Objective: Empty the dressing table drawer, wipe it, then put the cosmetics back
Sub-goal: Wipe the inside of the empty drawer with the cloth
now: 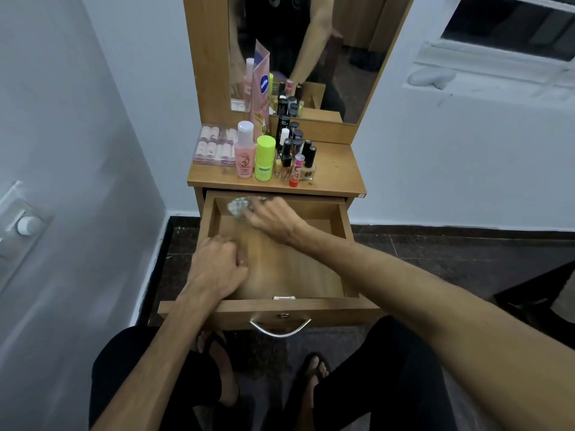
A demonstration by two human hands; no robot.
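The wooden drawer is pulled out of the dressing table and holds no cosmetics. My right hand reaches into its far left corner and presses a blurred grey-white cloth against the bottom. My left hand rests inside the drawer near its left wall, fingers curled, holding nothing I can see. The cosmetics stand on the tabletop: a pink bottle, a lime-green stick, several dark nail-polish bottles, a clear box of small tubes and a tall pink tube.
A mirror rises behind the tabletop. A metal handle hangs on the drawer front above my knees and sandalled feet. A white wall with a switch plate is at the left, a window ledge at the right.
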